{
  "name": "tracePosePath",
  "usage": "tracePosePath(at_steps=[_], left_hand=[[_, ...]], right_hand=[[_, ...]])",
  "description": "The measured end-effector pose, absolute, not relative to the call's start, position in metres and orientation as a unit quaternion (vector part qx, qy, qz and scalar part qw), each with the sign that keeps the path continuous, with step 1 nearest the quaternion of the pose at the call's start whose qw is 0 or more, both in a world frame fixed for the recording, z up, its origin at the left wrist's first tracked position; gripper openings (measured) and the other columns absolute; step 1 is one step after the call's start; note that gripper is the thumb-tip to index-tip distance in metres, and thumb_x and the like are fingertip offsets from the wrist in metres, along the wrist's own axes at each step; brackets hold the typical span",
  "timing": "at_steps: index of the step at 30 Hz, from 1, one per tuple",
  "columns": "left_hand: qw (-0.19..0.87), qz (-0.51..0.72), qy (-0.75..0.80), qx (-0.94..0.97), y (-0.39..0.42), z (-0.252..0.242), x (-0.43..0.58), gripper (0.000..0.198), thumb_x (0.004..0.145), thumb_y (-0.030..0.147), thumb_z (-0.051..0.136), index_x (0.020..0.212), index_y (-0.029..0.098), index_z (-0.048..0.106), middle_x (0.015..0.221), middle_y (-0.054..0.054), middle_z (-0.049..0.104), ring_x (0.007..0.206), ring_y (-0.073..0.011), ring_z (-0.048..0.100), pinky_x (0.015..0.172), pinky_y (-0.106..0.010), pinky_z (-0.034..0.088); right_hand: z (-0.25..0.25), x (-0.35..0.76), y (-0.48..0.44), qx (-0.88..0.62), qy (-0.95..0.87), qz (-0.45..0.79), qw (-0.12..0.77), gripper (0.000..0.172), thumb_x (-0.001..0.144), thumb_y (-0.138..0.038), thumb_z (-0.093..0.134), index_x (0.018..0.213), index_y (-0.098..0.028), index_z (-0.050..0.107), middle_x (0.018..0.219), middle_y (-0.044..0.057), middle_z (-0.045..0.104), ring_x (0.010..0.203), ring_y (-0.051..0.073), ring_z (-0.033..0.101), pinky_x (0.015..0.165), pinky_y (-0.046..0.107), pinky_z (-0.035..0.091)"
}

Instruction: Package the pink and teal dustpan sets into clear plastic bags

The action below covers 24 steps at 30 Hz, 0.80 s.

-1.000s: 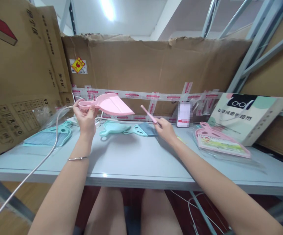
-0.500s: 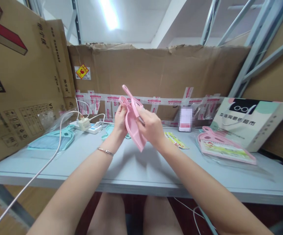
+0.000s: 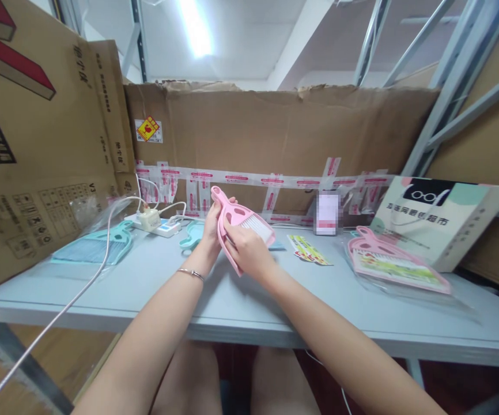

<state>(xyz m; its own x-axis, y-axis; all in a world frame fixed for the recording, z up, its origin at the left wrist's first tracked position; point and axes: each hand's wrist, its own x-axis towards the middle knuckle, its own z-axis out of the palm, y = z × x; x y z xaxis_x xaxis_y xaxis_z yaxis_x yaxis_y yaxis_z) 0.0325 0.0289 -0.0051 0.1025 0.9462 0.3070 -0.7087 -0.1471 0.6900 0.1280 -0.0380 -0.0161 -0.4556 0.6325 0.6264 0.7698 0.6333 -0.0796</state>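
Observation:
Over the middle of the table, a small pink hand brush (image 3: 237, 214) with white bristles lies against a pink dustpan (image 3: 231, 257). My left hand (image 3: 210, 235) is closed around the handle end, where the two pieces overlap. My right hand (image 3: 249, 249) grips the brush and the pan's side from the front, its fingertips partly hidden. Behind my left wrist, a teal brush or dustpan (image 3: 192, 235) rests on the table, partly covered. Several printed yellow-green cards (image 3: 309, 250) lie to the right of my hands.
A bagged pink brush-and-dustpan set (image 3: 400, 262) lies at the right before a printed box (image 3: 437, 222). At the left are a teal set (image 3: 96, 245), a power strip (image 3: 163, 227) and a white cable (image 3: 83, 291) crossing the table. A phone (image 3: 327, 213) leans against the cardboard (image 3: 275, 132).
The brush, earlier angled away from the dustpan, now lies against it, bristles showing. Both pieces have turned and the handle end has dropped. My right hand has moved slightly left and down.

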Motion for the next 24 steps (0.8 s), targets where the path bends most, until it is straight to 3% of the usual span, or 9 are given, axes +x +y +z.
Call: tracePosePath(at_steps=[4, 10, 13, 16, 18, 22, 24], left_hand=[[0.617, 0.653, 0.176, 0.402, 0.028, -0.004, 0.028, 0.045, 0.072, 0.055, 0.059, 0.087, 0.013, 0.06, 0.081, -0.007, 0.065, 0.069, -0.0158, 0.062, 0.07, -0.03, 0.048], [0.564, 0.664, 0.196, 0.45, 0.036, -0.008, 0.021, 0.035, 0.062, 0.02, 0.073, 0.091, 0.017, 0.053, 0.091, -0.006, 0.067, 0.078, -0.0167, 0.064, 0.074, -0.032, 0.049], [0.585, 0.635, 0.196, 0.466, 0.037, -0.008, 0.018, 0.034, 0.065, 0.018, 0.069, 0.095, 0.016, 0.053, 0.098, -0.009, 0.067, 0.084, -0.0195, 0.065, 0.079, -0.036, 0.049], [0.599, 0.602, 0.185, 0.495, 0.033, -0.005, 0.018, 0.036, 0.069, 0.016, 0.066, 0.101, 0.016, 0.052, 0.102, -0.011, 0.067, 0.09, -0.0218, 0.064, 0.086, -0.039, 0.047], [0.603, 0.586, 0.188, 0.507, 0.028, -0.003, 0.017, 0.036, 0.07, 0.015, 0.065, 0.103, 0.015, 0.052, 0.103, -0.012, 0.067, 0.092, -0.0228, 0.064, 0.089, -0.04, 0.045], [0.607, 0.556, 0.2, 0.531, 0.02, 0.002, 0.012, 0.034, 0.073, 0.017, 0.063, 0.105, 0.015, 0.054, 0.107, -0.014, 0.066, 0.094, -0.0228, 0.063, 0.091, -0.038, 0.044], [0.61, 0.524, 0.198, 0.561, 0.019, 0.003, 0.01, 0.034, 0.074, 0.02, 0.063, 0.107, 0.016, 0.056, 0.11, -0.013, 0.065, 0.094, -0.0225, 0.063, 0.09, -0.037, 0.044]], right_hand=[[-0.023, 0.13, -0.036, -0.379, -0.857, -0.058, 0.343, 0.047, 0.083, -0.016, 0.04, 0.13, -0.005, 0.042, 0.098, 0.015, 0.065, 0.084, 0.023, 0.058, 0.073, 0.033, 0.043], [-0.017, 0.15, -0.033, -0.28, -0.898, 0.082, 0.328, 0.04, 0.08, -0.023, 0.048, 0.119, -0.014, 0.053, 0.078, 0.004, 0.063, 0.063, 0.015, 0.052, 0.061, 0.027, 0.042], [-0.007, 0.167, -0.021, -0.282, -0.851, 0.091, 0.434, 0.032, 0.081, -0.029, 0.048, 0.108, -0.02, 0.062, 0.088, 0.004, 0.064, 0.077, 0.016, 0.056, 0.074, 0.03, 0.044], [-0.003, 0.183, -0.003, -0.425, -0.708, 0.08, 0.558, 0.034, 0.081, -0.032, 0.049, 0.111, -0.02, 0.061, 0.108, 0.01, 0.058, 0.103, 0.022, 0.051, 0.089, 0.037, 0.038], [-0.003, 0.192, 0.006, -0.502, -0.664, 0.15, 0.533, 0.039, 0.079, -0.038, 0.053, 0.111, -0.016, 0.06, 0.115, 0.013, 0.057, 0.109, 0.025, 0.048, 0.091, 0.038, 0.038], [-0.003, 0.2, 0.004, -0.477, -0.7, 0.351, 0.399, 0.042, 0.08, -0.051, 0.051, 0.093, -0.015, 0.067, 0.095, 0.011, 0.068, 0.083, 0.022, 0.062, 0.071, 0.031, 0.048], [-0.002, 0.2, -0.002, -0.422, -0.695, 0.464, 0.351, 0.04, 0.078, -0.05, 0.056, 0.097, -0.016, 0.066, 0.097, 0.01, 0.069, 0.079, 0.019, 0.064, 0.066, 0.027, 0.049]])
